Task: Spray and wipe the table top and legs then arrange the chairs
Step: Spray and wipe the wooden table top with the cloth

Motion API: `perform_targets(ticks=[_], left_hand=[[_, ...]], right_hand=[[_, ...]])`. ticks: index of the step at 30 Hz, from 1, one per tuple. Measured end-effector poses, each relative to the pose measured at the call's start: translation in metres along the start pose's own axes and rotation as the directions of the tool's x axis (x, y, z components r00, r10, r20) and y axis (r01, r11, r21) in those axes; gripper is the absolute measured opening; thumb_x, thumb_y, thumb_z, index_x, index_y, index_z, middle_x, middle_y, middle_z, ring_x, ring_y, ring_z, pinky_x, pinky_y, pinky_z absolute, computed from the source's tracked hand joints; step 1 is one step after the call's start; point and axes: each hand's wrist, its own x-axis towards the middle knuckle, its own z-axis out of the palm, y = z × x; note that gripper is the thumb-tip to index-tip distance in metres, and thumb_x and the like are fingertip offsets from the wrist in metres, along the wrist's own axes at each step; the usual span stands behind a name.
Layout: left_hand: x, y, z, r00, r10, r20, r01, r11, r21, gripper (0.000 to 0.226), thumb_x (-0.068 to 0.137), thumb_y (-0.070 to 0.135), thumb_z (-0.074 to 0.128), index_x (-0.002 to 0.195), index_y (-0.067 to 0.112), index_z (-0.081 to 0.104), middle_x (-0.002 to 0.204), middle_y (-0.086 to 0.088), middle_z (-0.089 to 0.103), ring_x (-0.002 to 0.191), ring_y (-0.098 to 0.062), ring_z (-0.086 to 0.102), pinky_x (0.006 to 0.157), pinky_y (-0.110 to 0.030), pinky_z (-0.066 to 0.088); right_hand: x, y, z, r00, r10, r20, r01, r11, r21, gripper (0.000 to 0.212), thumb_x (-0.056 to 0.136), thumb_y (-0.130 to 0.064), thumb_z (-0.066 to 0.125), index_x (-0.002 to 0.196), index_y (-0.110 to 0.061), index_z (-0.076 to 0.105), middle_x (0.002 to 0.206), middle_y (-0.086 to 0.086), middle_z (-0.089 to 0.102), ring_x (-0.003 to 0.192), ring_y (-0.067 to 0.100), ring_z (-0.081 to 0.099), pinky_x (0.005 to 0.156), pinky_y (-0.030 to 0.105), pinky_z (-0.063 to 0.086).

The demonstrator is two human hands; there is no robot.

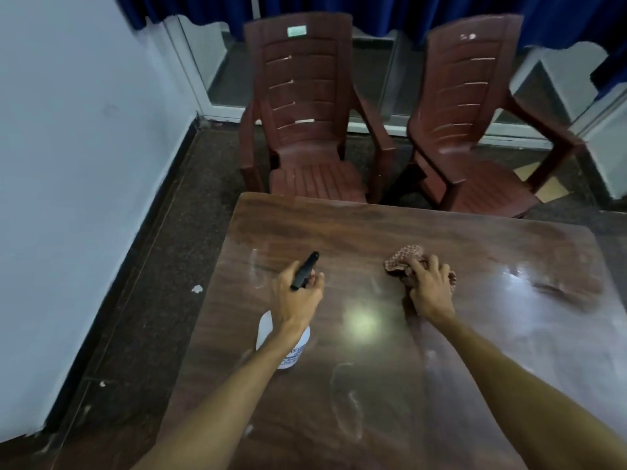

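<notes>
A dark wooden table [390, 232] fills the lower right of the head view, its glossy top streaked with wet smears. My left hand [297, 296] grips a white spray bottle [295, 351] by its black trigger head, the nozzle pointing toward the far left of the top. My right hand [429, 288] presses a crumpled red-and-white checked cloth [403, 257] flat on the table near its middle. Two dark red plastic armchairs stand beyond the far edge: one chair [305, 137] on the left, the other chair [475, 140] on the right, angled.
A white wall [74, 164] runs along the left, with a strip of speckled floor [163, 266] between it and the table. Blue curtains [407, 11] and a glass partition stand behind the chairs. Small white scraps lie on the floor.
</notes>
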Motion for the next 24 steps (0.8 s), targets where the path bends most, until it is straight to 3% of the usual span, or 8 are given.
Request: perform_targets(ticks=[3, 7, 11, 15, 18, 21, 23, 24], left_hand=[[-0.022, 0.002, 0.027, 0.999, -0.036, 0.011, 0.036, 0.999, 0.014, 0.037, 0.087, 0.017, 0.074, 0.058, 0.019, 0.051, 0.05, 0.005, 0.049, 0.043, -0.01, 0.043, 0.046, -0.018, 0.034], [-0.067, 0.01, 0.062, 0.994, -0.104, -0.019, 0.105, 0.992, 0.069, 0.038, 0.084, 0.024, 0.076, 0.057, 0.007, 0.057, 0.048, 0.002, 0.049, 0.044, -0.014, 0.043, 0.049, -0.026, 0.036], [-0.093, 0.009, 0.064, 0.984, -0.162, -0.08, 0.167, 0.984, 0.064, 0.035, 0.084, 0.026, 0.08, 0.061, 0.008, 0.061, 0.051, 0.002, 0.057, 0.046, -0.016, 0.054, 0.052, -0.029, 0.047], [-0.101, 0.0, 0.041, 0.962, -0.218, -0.168, 0.232, 0.97, 0.069, 0.042, 0.086, 0.025, 0.077, 0.053, 0.01, 0.056, 0.045, 0.0, 0.049, 0.043, -0.017, 0.047, 0.049, -0.028, 0.04], [-0.098, -0.01, 0.014, 0.95, -0.214, -0.229, 0.238, 0.968, 0.081, 0.032, 0.082, 0.025, 0.079, 0.057, 0.016, 0.06, 0.051, 0.004, 0.059, 0.05, -0.018, 0.057, 0.055, -0.03, 0.047], [-0.091, -0.025, -0.024, 0.941, -0.213, -0.262, 0.24, 0.968, 0.076, 0.022, 0.083, 0.022, 0.08, 0.069, 0.011, 0.068, 0.059, 0.0, 0.065, 0.056, -0.014, 0.061, 0.056, -0.027, 0.046], [-0.083, -0.033, -0.049, 0.935, -0.218, -0.278, 0.242, 0.969, 0.052, 0.022, 0.084, 0.021, 0.08, 0.069, 0.011, 0.068, 0.058, 0.002, 0.063, 0.056, -0.014, 0.061, 0.057, -0.027, 0.045], [-0.076, -0.039, -0.064, 0.931, -0.226, -0.286, 0.245, 0.969, 0.033, 0.023, 0.085, 0.021, 0.08, 0.067, 0.013, 0.067, 0.056, 0.003, 0.062, 0.055, -0.013, 0.06, 0.058, -0.028, 0.045]], right_hand=[[-0.02, 0.028, -0.004, 0.986, 0.161, -0.035, -0.159, 0.986, 0.058, 0.064, 0.072, 0.004, 0.061, 0.133, -0.015, 0.057, 0.12, 0.023, 0.043, 0.096, 0.041, 0.039, 0.084, 0.052, 0.041], [-0.045, 0.064, -0.014, 0.997, -0.069, 0.021, 0.069, 0.998, -0.001, 0.069, 0.072, 0.003, 0.06, 0.137, -0.017, 0.056, 0.125, 0.021, 0.044, 0.1, 0.039, 0.038, 0.09, 0.052, 0.041], [-0.048, 0.091, -0.018, 0.979, 0.199, -0.031, -0.197, 0.978, 0.07, 0.053, 0.082, -0.001, 0.057, 0.133, -0.018, 0.059, 0.122, 0.024, 0.044, 0.098, 0.043, 0.04, 0.088, 0.053, 0.039], [-0.049, 0.07, -0.009, 0.984, 0.169, -0.064, -0.163, 0.983, 0.079, 0.052, 0.08, -0.001, 0.058, 0.13, -0.015, 0.06, 0.12, 0.026, 0.044, 0.098, 0.043, 0.041, 0.086, 0.05, 0.037], [-0.049, 0.016, 0.005, 0.977, 0.206, -0.059, -0.2, 0.975, 0.101, 0.06, 0.072, -0.003, 0.065, 0.13, -0.017, 0.058, 0.124, 0.026, 0.042, 0.101, 0.044, 0.042, 0.083, 0.048, 0.037], [-0.063, -0.078, 0.039, 0.983, -0.171, 0.063, 0.165, 0.983, 0.08, 0.068, 0.067, -0.012, 0.068, 0.131, -0.028, 0.055, 0.125, 0.017, 0.043, 0.099, 0.037, 0.042, 0.082, 0.044, 0.038], [-0.073, -0.115, 0.064, 0.864, -0.483, 0.141, 0.472, 0.875, 0.106, 0.06, 0.075, -0.017, 0.064, 0.132, -0.032, 0.053, 0.126, 0.011, 0.042, 0.098, 0.033, 0.041, 0.084, 0.044, 0.038], [-0.064, -0.125, 0.067, 0.835, -0.535, 0.125, 0.525, 0.844, 0.109, 0.058, 0.074, -0.017, 0.06, 0.131, -0.029, 0.055, 0.125, 0.012, 0.043, 0.098, 0.036, 0.044, 0.084, 0.045, 0.038]])
